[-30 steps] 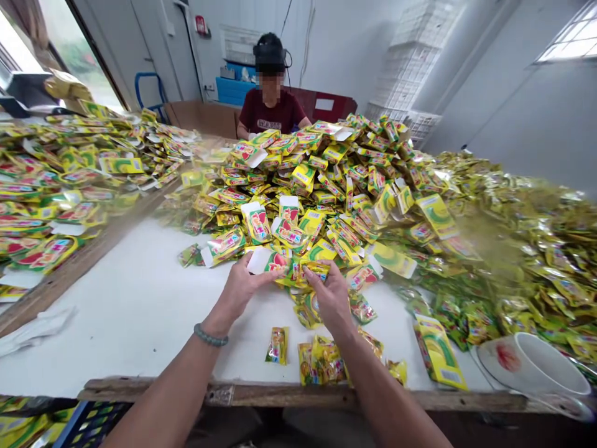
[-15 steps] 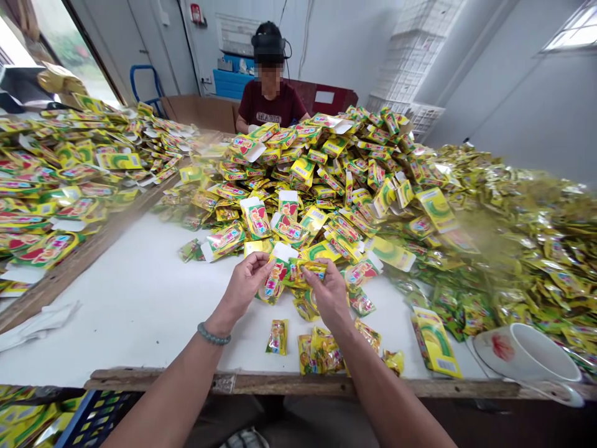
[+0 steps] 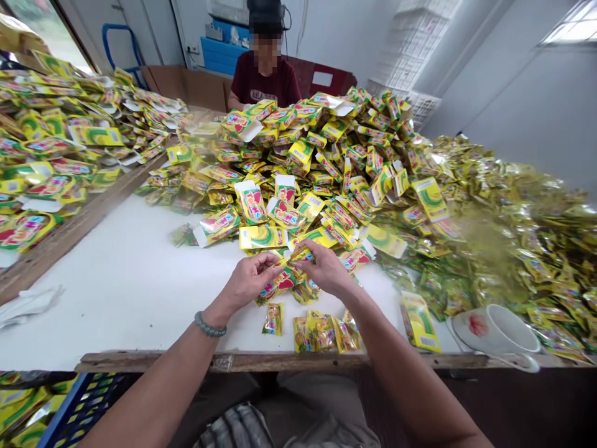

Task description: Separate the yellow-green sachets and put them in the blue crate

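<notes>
My left hand [image 3: 254, 278] grips a small yellow, green and red carton [image 3: 281, 283], its white flap end pointing up and away from me. My right hand [image 3: 324, 269] is closed on a small shiny yellow packet [image 3: 303, 256], held against the carton's open end. Fingers partly hide how far the packet is inside. Below the hands, one loose packet [image 3: 273, 319] lies alone on the white table [image 3: 153, 280]. Several more packets [image 3: 321, 331] form a cluster near the front edge, beside my right forearm.
A tall heap of cartons [image 3: 298, 152] rises ahead, with a person [image 3: 263, 74] behind it. Packets [image 3: 504, 249] are piled at right, near a white mug [image 3: 497, 330] and a carton [image 3: 420, 320]. More cartons [image 3: 51, 149] lie left, beyond a wooden strip [image 3: 88, 218]. A blue crate [image 3: 88, 398] stands below.
My right hand has brought the packet left and up to the carton's open end. The carton has tilted further over in my left hand. The whole view has shifted slightly.
</notes>
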A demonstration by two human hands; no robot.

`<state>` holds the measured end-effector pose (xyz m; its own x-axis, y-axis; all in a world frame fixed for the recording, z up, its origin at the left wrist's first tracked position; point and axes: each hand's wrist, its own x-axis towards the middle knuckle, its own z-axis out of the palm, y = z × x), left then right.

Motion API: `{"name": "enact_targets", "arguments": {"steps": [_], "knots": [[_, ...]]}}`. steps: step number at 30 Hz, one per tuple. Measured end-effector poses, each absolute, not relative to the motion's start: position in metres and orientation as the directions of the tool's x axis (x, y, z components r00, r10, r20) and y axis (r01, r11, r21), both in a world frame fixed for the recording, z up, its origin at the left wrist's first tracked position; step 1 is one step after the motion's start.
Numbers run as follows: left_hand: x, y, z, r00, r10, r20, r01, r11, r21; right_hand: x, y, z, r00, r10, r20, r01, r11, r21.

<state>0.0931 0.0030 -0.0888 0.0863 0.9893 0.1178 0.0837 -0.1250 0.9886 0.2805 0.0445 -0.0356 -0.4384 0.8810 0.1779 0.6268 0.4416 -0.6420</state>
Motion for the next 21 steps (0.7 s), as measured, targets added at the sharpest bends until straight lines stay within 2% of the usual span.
{"name": "enact_targets", "arguments": {"steps": [3, 9, 11, 14, 17, 21], "knots": [[0.093, 0.004, -0.09, 0.077, 0.994, 0.08, 0.027, -0.083, 0.996, 0.271, 0.042, -0.048, -0.382, 0.886, 0.264, 0.592, 0.454, -0.666], [0.095, 0.005, -0.088, 0.053, 0.998, -0.034, -0.213, 0.045, 0.976, 0.272, 0.032, -0.061, -0.23, 0.914, 0.335, 0.381, 0.402, -0.833], [0.098, 0.005, -0.086, 0.042, 0.998, -0.048, -0.26, 0.057, 0.964, 0.274, 0.027, -0.059, -0.228, 0.904, 0.361, 0.432, 0.426, -0.795], [0.1, 0.005, -0.084, 0.025, 0.997, -0.066, -0.29, 0.071, 0.954, 0.273, 0.021, -0.055, -0.33, 0.868, 0.371, 0.512, 0.494, -0.702], [0.101, 0.005, -0.084, 0.016, 0.998, -0.063, -0.286, 0.065, 0.956, 0.271, 0.017, -0.054, -0.341, 0.855, 0.39, 0.536, 0.518, -0.667], [0.099, 0.002, -0.083, 0.092, 0.996, -0.016, -0.233, 0.037, 0.972, 0.264, 0.01, -0.06, -0.342, 0.852, 0.396, 0.572, 0.524, -0.632]]}}
